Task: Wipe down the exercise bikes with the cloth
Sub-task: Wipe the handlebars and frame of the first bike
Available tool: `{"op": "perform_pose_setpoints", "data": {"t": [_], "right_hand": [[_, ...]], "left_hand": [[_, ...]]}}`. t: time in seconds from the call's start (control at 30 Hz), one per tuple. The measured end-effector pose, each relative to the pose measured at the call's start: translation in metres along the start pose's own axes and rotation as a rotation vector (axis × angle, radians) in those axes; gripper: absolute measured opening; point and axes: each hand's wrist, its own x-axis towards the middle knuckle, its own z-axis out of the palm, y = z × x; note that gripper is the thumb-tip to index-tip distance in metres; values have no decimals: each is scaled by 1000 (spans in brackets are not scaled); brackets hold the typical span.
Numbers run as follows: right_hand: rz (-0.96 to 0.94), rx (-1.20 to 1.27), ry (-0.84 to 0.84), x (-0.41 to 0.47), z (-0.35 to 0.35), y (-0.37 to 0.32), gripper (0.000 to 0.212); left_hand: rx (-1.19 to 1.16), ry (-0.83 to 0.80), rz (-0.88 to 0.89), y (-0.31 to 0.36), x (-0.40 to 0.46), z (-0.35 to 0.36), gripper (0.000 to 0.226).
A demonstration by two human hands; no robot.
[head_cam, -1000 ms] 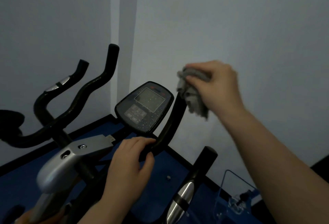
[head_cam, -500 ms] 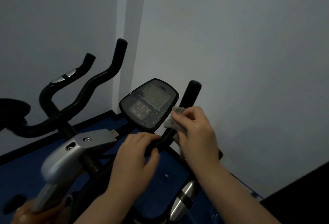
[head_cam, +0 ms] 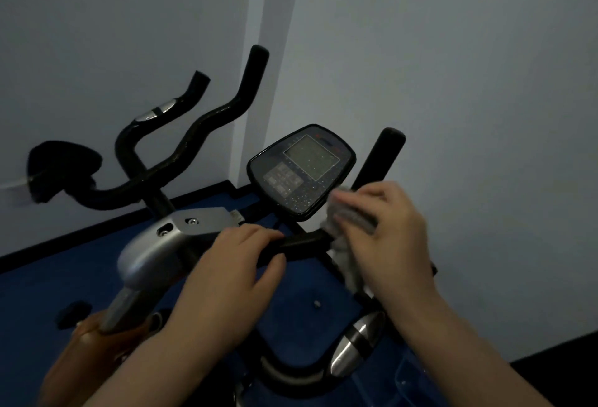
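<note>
1. The right hand [head_cam: 391,231] has come down! A second ago it was up at the tip of the upright handlebar grip [head_cam: 378,160]; now it sits low on that bar, at about four o'clock from the console [head_cam: 302,170].
2. Its fingers are clenched around the grey cloth [head_cam: 348,215], bunching it against the bar. A loose tail of cloth hangs down toward six o'clock.
3. The blur over the knuckles and cloth suggests the stroke is live, a rub along the grip rather than a pause.
4. The left hand [head_cam: 239,264] has stayed put: fingers wrapped over the horizontal black bar [head_cam: 304,241], thumb beneath it, steadying the near exercise bike [head_cam: 149,254].
5. What that means: one top-to-bottom pass of this grip looks nearly done, with the cloth arriving at the bend where the upright meets the crossbar, just beside the left fingertips.
6. The console still shows pale specks across its face, so I judge it not yet wiped.
7. At ten o'clock the second bike's handlebars [head_cam: 207,118] and its seat [head_cam: 61,167] stand well apart from both hands, untouched for now.
</note>
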Motion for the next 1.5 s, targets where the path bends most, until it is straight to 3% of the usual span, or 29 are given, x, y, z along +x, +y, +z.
{"op": "perform_pose_setpoints", "data": {"t": [0.1,0.3,0.43,0.5,0.83,0.97,1.13,1.33,1.43,1.5], "right_hand": [[50,-105,61,-8,2,3,27],[-29,-7,-204,-25,31,-17,26],[-36,-116,-13,-15,11,-3,29],[-43,-165,-27,-31,24,-8,33],[-170,15,-316,-57,81,-44,31],[-195,88,-405,-63,88,-52,27],[-135,297,-639,-84,93,-61,24],[-26,433,-975,-46,66,-54,27],[-197,310,-661,-8,54,-50,27],[-318,185,-586,9,60,-58,23]], "left_hand": [[44,37,-89,-11,-17,-13,36],[141,42,-119,-10,-38,-17,42],[173,72,-176,-15,-55,-22,39],[164,97,-205,-15,-61,-22,34],[-45,276,-381,-29,-85,-15,23],[-139,341,-423,-30,-98,-7,31],[-314,432,-474,-30,-107,-5,34],[-253,407,-508,-31,-113,-8,42],[-160,382,-479,-29,-101,-12,33],[-70,361,-448,-28,-91,-13,24]]}}
